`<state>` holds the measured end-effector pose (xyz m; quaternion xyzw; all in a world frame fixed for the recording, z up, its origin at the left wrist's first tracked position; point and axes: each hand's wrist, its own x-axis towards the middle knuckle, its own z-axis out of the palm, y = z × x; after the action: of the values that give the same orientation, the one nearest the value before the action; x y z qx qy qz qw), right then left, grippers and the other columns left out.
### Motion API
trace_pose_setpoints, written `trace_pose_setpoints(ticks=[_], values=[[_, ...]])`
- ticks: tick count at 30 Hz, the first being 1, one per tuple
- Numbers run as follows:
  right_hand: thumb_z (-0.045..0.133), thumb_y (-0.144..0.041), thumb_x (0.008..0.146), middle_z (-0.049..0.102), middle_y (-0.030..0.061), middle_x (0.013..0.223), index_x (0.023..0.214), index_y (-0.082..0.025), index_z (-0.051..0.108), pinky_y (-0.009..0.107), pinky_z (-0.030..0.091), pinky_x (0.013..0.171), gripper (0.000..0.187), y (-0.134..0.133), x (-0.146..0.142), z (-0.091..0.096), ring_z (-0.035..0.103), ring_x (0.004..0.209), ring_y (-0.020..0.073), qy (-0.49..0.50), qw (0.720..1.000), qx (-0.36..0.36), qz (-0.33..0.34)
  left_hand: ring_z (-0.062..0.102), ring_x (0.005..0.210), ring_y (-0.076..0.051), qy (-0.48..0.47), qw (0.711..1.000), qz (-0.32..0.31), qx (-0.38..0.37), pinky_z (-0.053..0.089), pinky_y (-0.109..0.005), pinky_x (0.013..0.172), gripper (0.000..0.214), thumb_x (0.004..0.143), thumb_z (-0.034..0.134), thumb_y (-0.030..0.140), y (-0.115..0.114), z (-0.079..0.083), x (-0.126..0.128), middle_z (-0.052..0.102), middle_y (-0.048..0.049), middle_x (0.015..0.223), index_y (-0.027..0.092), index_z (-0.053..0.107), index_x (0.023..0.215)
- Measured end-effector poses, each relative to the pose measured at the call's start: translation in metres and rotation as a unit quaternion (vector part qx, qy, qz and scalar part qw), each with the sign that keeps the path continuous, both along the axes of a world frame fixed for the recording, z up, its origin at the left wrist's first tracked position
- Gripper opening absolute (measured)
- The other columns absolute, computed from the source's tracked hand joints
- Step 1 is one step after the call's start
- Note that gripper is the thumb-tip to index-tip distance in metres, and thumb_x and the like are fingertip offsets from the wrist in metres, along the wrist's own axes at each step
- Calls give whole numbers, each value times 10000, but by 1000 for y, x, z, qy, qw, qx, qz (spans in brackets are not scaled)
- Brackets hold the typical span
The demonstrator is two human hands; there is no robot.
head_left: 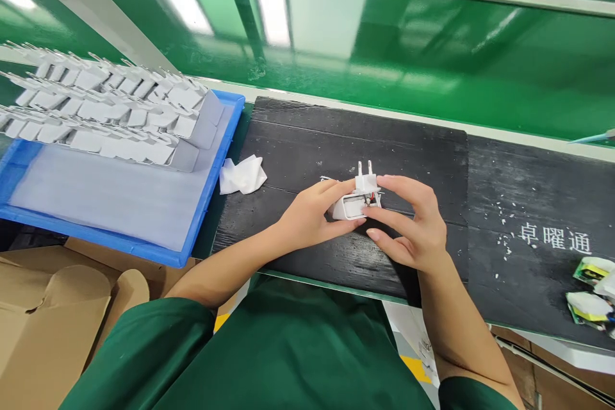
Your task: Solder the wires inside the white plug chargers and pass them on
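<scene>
A white plug adapter housing (353,204) with two metal prongs pointing up sits between both my hands over the black mat (346,134). My left hand (310,214) pinches its left side with thumb and fingers. My right hand (410,221) grips its right side, fingers curled around the part with the prongs. Small wires show at the seam between the two white pieces.
A blue tray (218,160) at the left holds rows of several white plug housings (110,109) on a foam sheet. A crumpled white cloth (243,175) lies beside the tray. Small circuit parts (590,298) lie at the right edge. Cardboard boxes (48,320) stand lower left. A green conveyor belt (408,57) runs behind.
</scene>
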<state>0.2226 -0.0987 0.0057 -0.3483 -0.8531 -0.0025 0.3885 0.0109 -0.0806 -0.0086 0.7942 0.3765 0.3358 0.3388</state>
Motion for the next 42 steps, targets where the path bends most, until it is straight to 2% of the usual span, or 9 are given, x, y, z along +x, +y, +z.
trace_pose_setpoints(ticks=[9, 15, 21, 25, 28, 30, 33, 37, 42], values=[[652, -280, 872, 658, 76, 1262, 1018, -281, 650, 470, 601, 869, 147, 0, 1, 2, 651, 1168, 276, 1, 1000, 19, -10, 681, 974, -198, -3, 1000, -2, 15, 556, -299, 842, 454, 862, 705, 337, 0, -1, 0, 720, -74, 1090, 197, 614, 1285], [669, -140, 839, 703, 36, 945, 855, -237, 602, 381, 565, 760, 119, 1, 2, -2, 690, 882, 204, 185, 972, -22, -139, 708, 1031, -214, -103, 975, -42, -193, 561, -306, 909, 474, 841, 742, 370, 2, 9, -1, 741, -84, 1167, 178, 641, 1263], [568, -166, 931, 734, 12, 906, 1197, -258, 648, 310, 582, 700, 292, -2, -3, -3, 689, 720, 139, 162, 962, -163, -146, 712, 1022, -220, -172, 933, -71, -310, 573, -307, 867, 498, 843, 734, 403, 6, 8, -2, 743, -83, 1175, 183, 637, 1279], [584, -200, 934, 684, -15, 786, 1106, -266, 685, 279, 582, 694, 210, -4, -5, -4, 680, 712, 128, 235, 935, -191, -183, 694, 1037, -212, -116, 972, -42, -202, 555, -318, 905, 487, 873, 709, 355, 4, 4, 0, 728, -90, 1216, 192, 611, 1322], [633, -256, 908, 657, 10, 907, 1206, -271, 641, 282, 585, 679, 299, -6, -10, -3, 665, 773, 134, 286, 920, -231, -136, 652, 1027, -213, -25, 999, 12, -34, 531, -362, 947, 443, 895, 668, 241, 2, 2, 3, 710, -105, 1260, 204, 611, 1333], [616, -290, 920, 634, 1, 852, 1217, -261, 637, 288, 578, 678, 300, -7, -14, 0, 643, 738, 130, 273, 922, -249, -114, 638, 1007, -214, 3, 1000, 25, 8, 530, -373, 939, 435, 901, 656, 230, 0, 1, 4, 707, -106, 1264, 214, 614, 1334], [542, -295, 962, 628, -12, 776, 1174, -250, 658, 286, 566, 680, 246, -8, -17, 3, 630, 694, 120, 271, 924, -239, -124, 667, 982, -208, -46, 995, -4, -84, 554, -324, 854, 454, 888, 693, 361, 0, 3, 4, 732, -93, 1181, 208, 626, 1309], [560, -279, 953, 652, -15, 789, 1048, -233, 658, 252, 559, 632, 144, -6, -16, 0, 638, 650, 100, 322, 905, -242, -138, 697, 1018, -222, -171, 955, -47, -236, 573, -295, 808, 493, 845, 715, 513, 0, 7, 2, 722, -90, 1186, 210, 670, 1232], [706, -298, 857, 647, -34, 728, 801, -223, 594, 231, 541, 612, 145, -3, -13, -7, 624, 627, 94, 279, 912, -250, -168, 667, 656, -144, -215, 906, -74, -357, 512, -232, 484, 593, 819, 696, 613, 1, 10, 0, 736, -60, 951, 175, 642, 1216]])
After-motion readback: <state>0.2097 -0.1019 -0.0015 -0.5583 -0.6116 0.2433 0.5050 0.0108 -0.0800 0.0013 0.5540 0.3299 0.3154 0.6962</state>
